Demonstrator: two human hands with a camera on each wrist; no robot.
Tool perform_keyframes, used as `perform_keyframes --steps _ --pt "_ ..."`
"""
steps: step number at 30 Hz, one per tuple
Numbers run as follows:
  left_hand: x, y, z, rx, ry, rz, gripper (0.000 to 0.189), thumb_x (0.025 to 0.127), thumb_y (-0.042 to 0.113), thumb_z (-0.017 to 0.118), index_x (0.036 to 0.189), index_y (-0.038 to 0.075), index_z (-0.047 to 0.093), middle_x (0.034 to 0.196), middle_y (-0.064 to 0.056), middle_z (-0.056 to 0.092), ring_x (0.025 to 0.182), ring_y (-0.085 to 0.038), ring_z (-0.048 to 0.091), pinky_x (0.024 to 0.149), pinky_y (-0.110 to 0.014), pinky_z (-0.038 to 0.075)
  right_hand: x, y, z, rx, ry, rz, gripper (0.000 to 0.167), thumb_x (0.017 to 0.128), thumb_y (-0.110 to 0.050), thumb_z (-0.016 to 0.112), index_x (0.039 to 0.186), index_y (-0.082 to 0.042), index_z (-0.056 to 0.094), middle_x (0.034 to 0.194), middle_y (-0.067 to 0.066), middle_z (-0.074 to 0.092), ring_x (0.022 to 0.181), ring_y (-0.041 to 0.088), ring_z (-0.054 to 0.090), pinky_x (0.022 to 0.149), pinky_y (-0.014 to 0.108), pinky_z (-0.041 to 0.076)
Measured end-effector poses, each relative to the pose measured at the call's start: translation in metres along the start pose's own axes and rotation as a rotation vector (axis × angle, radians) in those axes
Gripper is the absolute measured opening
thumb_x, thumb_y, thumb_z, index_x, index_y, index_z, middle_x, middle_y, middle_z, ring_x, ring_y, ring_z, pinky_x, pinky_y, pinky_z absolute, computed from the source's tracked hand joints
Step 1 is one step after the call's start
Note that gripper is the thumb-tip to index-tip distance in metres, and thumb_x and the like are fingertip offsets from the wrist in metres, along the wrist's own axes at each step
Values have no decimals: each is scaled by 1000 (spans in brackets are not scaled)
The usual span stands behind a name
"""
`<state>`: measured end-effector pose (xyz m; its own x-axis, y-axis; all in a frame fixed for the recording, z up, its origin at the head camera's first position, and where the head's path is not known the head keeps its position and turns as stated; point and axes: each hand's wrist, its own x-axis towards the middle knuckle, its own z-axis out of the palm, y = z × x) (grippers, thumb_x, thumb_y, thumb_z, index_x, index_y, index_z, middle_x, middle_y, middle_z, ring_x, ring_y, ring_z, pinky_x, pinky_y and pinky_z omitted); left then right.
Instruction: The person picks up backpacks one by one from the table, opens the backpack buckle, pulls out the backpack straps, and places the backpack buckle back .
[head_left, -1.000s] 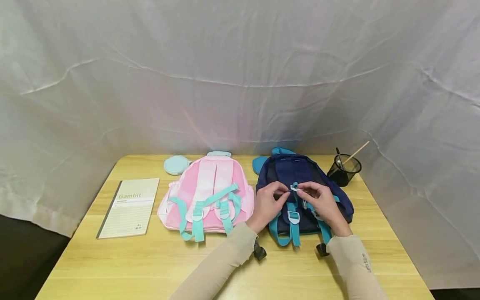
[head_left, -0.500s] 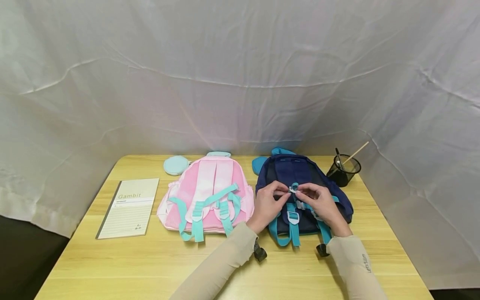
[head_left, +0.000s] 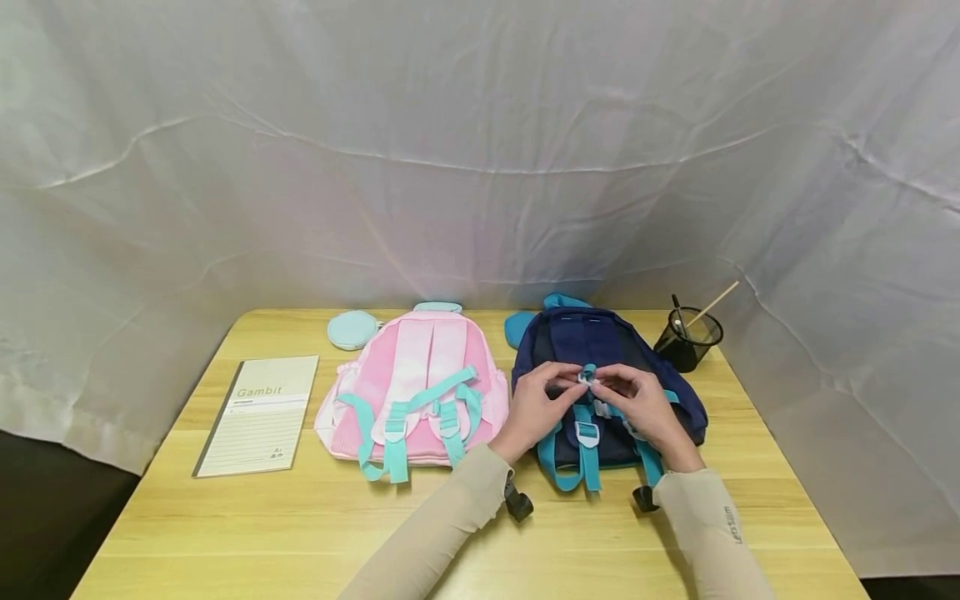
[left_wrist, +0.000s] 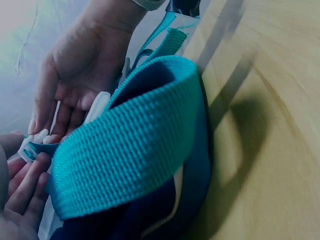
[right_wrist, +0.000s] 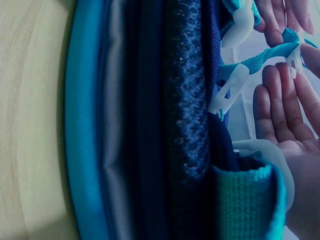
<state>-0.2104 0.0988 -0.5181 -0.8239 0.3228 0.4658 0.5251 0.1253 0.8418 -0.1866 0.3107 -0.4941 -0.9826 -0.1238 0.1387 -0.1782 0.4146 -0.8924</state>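
A dark blue backpack (head_left: 600, 342) lies on the table with its teal straps facing up. Over its middle, my left hand (head_left: 534, 408) and my right hand (head_left: 645, 408) meet at a small white plastic buckle (head_left: 587, 379) on a teal strap. Fingertips and thumbs of both hands pinch the buckle and the webbing beside it. Pale prongs of the buckle (right_wrist: 295, 62) show in the right wrist view. A wide teal strap loop (left_wrist: 130, 145) fills the centre of the left wrist view. Below the hands lies a white strap adjuster (head_left: 587, 434) on another teal strap.
A pink backpack (head_left: 412, 383) with mint straps lies to the left, a light blue round pouch (head_left: 352, 330) by its top. Farther left is a notebook (head_left: 255, 417). A black mesh pen cup (head_left: 686, 342) stands right of the blue backpack. Grey fabric (head_left: 480, 167) hangs behind.
My left fingertips have come right, onto the white buckle beside my right fingertips. A small teal strap loop still stands above the buckle. The backpacks have stayed in place.
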Motion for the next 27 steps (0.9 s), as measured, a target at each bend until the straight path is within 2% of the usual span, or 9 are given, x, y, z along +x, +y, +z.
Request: perform_keyframes --steps 5,10,15,20,27 --pt "1 -2 0 0 -3 -33 28 97 28 74 123 16 73 110 0 72 96 -3 74 88 -20 57 0 0 0 -13 -17 -11 28 101 -19 70 122 -1 70 116 19 69 95 6 68 84 20 56" --pt "3 -3 -1 -39 -14 -82 25 96 26 75 120 16 73 110 -1 73 96 -3 74 86 -19 57 0 0 0 -18 -26 -33 29 100 -16 70 125 -2 69 115 17 69 96 6 67 84 19 55" --pt "3 -2 -2 -49 -26 -100 25 96 25 75 119 15 73 110 -1 74 95 -3 74 85 -19 57 1 3 1 -55 -40 -49 34 98 -14 73 129 -2 67 116 15 69 98 5 66 86 18 54" --pt "3 -1 -3 -49 -29 -101 24 96 24 75 119 14 73 111 -1 74 95 -3 74 84 -20 57 2 4 3 -154 -70 -59 26 96 -17 76 120 -7 72 110 9 71 93 5 67 81 21 55" --pt "3 0 -3 -56 -33 -102 24 97 24 75 119 13 73 110 -2 75 94 -4 74 84 -20 57 3 4 5 -176 -75 -31 19 95 -18 77 112 -10 74 107 8 72 90 10 68 76 24 57"
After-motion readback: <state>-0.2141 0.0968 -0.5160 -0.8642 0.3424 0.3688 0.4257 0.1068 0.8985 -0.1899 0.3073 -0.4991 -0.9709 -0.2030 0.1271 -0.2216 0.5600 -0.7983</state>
